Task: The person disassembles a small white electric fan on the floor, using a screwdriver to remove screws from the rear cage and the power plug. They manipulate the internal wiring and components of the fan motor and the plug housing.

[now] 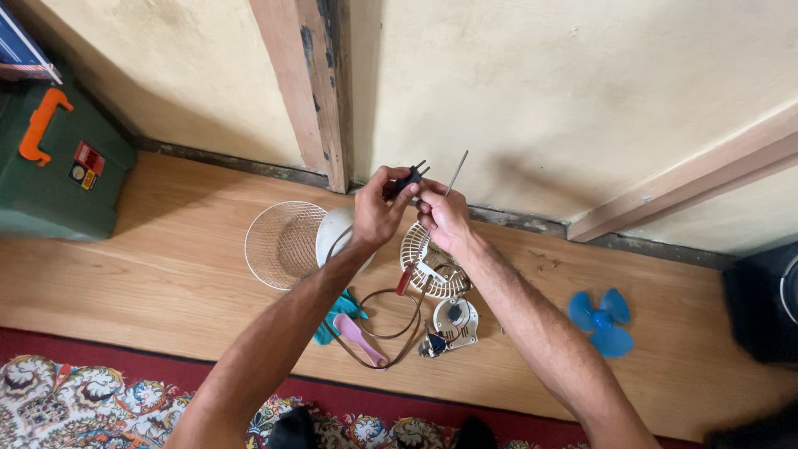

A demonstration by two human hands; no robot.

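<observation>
The left hand (376, 212) is closed around a black plug (409, 177), whose two prongs point up toward the wall; the right hand (445, 218) is curled shut just beside it, pinching a thin metal rod (456, 172) that slants upward, with its fingertips touching the plug; both hands hover above the wooden floor (166, 258), close to the wall; a dark cord (391, 333) hangs from the plug and loops on the floor below; under the hands lie a white wire fan guard (283, 244), a second white grille (432, 262) and a small white motor housing (455, 320); a red-handled tool (405, 279) rests near the grille; a pink handle (359, 337) lies inside the cord's loop; a blue fan blade (602, 321) sits well apart to the right; a green toolbox (50, 166) stands at the far left.
</observation>
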